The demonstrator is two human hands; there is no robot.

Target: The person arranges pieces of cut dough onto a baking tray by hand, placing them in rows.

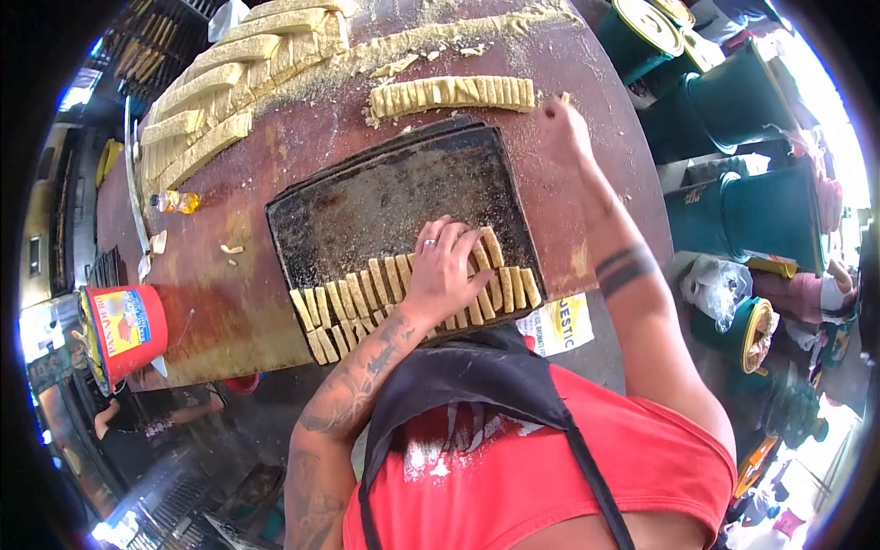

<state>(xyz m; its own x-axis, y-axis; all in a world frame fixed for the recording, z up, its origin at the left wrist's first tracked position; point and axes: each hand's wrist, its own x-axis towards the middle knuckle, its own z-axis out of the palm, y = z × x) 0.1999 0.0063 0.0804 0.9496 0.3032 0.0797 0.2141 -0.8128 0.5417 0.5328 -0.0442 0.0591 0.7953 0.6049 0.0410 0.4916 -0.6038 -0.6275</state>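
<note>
My left hand (pixel 446 270) rests on rows of dough sticks (pixel 353 293) laid along the near part of a dark baking tray (pixel 394 197). Its fingers are spread a little over the sticks at the right of the rows. Out to the right, above the table, my right hand (pixel 564 133) has its fingers curled, with a small pale piece at the fingertips. Left of that hand lies a row of cut dough sticks (pixel 454 94), side by side beyond the tray. More trays show underneath the top one.
Dough strips (pixel 211 82) are piled at the table's far left. A small bottle (pixel 174 202) and a red bucket (pixel 126 332) stand at the left. Green barrels (pixel 733 215) line the right side. Part of another person (pixel 160 422) shows at the lower left.
</note>
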